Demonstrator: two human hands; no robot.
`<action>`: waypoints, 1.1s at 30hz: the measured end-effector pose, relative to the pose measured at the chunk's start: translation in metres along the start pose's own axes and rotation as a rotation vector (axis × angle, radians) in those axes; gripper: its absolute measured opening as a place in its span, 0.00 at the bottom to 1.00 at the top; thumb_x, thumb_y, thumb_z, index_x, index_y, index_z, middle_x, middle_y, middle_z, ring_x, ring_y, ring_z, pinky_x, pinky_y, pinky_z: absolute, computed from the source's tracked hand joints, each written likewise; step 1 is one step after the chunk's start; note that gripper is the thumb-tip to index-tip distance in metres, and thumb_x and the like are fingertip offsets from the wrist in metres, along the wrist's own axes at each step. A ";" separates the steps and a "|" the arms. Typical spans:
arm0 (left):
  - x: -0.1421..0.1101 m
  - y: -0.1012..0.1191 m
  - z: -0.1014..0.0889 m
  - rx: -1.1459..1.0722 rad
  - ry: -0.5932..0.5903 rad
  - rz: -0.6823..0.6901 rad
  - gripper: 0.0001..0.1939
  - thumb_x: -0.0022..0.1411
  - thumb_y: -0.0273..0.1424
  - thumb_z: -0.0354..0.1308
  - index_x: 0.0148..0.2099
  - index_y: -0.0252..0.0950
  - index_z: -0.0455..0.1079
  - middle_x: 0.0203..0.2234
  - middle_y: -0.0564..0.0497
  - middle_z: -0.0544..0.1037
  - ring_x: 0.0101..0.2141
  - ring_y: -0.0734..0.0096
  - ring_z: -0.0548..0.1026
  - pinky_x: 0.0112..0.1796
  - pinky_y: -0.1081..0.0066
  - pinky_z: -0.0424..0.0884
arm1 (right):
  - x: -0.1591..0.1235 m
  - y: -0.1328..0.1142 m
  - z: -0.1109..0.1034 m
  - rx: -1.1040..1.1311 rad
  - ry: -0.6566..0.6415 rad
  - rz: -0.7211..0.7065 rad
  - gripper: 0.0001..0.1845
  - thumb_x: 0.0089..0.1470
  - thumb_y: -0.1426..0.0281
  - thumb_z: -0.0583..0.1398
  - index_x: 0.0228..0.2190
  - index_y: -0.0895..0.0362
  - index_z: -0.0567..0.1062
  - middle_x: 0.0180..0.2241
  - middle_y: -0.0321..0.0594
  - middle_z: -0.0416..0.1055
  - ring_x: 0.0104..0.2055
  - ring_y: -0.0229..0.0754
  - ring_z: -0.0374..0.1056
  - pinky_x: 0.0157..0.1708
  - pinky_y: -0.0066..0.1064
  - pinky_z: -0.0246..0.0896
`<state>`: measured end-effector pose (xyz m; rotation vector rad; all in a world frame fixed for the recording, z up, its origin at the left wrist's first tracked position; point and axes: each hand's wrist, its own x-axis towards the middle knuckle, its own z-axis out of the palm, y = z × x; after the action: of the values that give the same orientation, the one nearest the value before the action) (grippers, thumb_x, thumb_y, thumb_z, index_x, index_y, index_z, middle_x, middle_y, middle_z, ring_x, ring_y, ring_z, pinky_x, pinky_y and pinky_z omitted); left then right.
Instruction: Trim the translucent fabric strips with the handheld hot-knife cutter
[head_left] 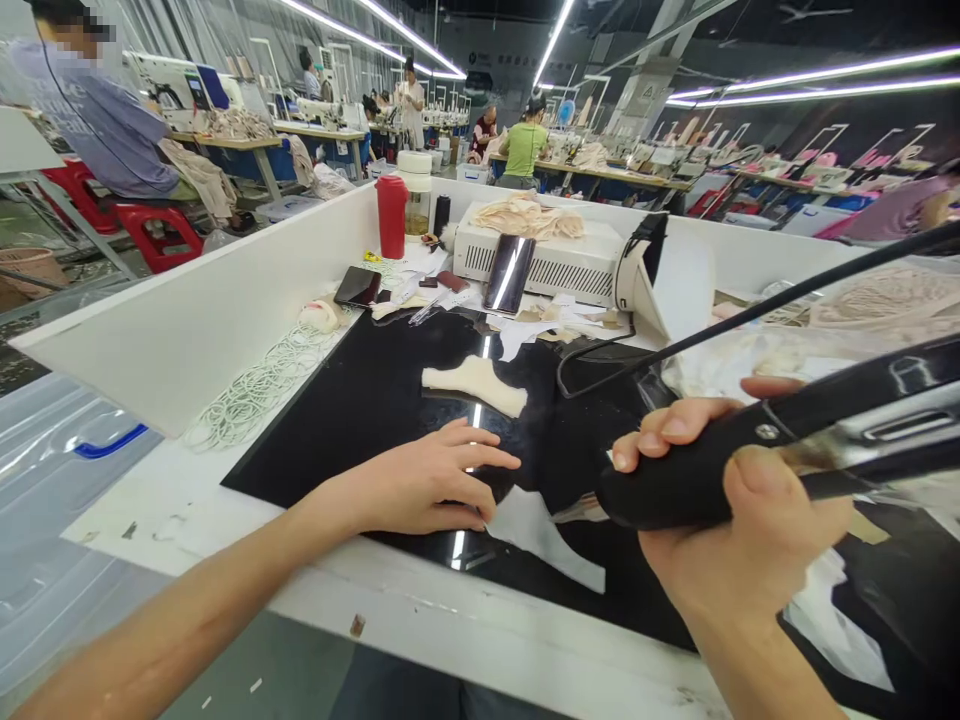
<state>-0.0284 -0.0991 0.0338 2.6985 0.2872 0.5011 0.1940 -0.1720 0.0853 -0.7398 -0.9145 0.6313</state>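
My left hand [427,482] lies palm down over the glossy black work surface [322,430], fingers apart and holding nothing. Its fingertips are beside the left end of a thin white cut piece [551,540]. Just beyond the fingers is a cream, wing-shaped fabric piece [476,382]. My right hand [750,540] is wrapped round a long black tool [675,485] with a silver metal part; its exact kind is unclear. The tool tilts up and off to the right, its rounded black end above the surface.
Pale green cord [262,395] lies in loops at left. At the back are a red cup [391,217], a jar [416,195], a phone [510,272], a white vented box [540,255] and scraps. A black rod [750,315] crosses at right. Low white walls edge the table. People work beyond.
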 end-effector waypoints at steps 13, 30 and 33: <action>-0.003 -0.004 -0.002 0.202 0.285 -0.187 0.14 0.73 0.22 0.54 0.53 0.38 0.77 0.57 0.42 0.76 0.59 0.58 0.71 0.62 0.49 0.67 | -0.004 0.009 0.011 0.047 -0.038 -0.039 0.21 0.48 0.66 0.72 0.43 0.50 0.75 0.27 0.32 0.73 0.26 0.39 0.67 0.20 0.31 0.69; 0.003 0.016 0.011 -0.138 -0.069 -0.157 0.35 0.58 0.43 0.74 0.64 0.39 0.71 0.62 0.43 0.72 0.59 0.51 0.66 0.61 0.55 0.66 | -0.018 0.024 0.011 0.062 -0.133 -0.038 0.20 0.56 0.67 0.70 0.49 0.49 0.73 0.32 0.32 0.74 0.27 0.39 0.71 0.26 0.34 0.72; 0.002 0.017 0.011 -0.133 -0.078 -0.157 0.34 0.58 0.42 0.74 0.64 0.39 0.71 0.63 0.43 0.71 0.59 0.51 0.66 0.60 0.56 0.67 | -0.019 0.022 0.013 0.064 -0.121 -0.029 0.20 0.56 0.68 0.71 0.48 0.50 0.73 0.31 0.32 0.74 0.27 0.39 0.71 0.26 0.34 0.72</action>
<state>-0.0200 -0.1172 0.0319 2.5343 0.4244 0.3551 0.1702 -0.1692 0.0640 -0.6352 -1.0095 0.6819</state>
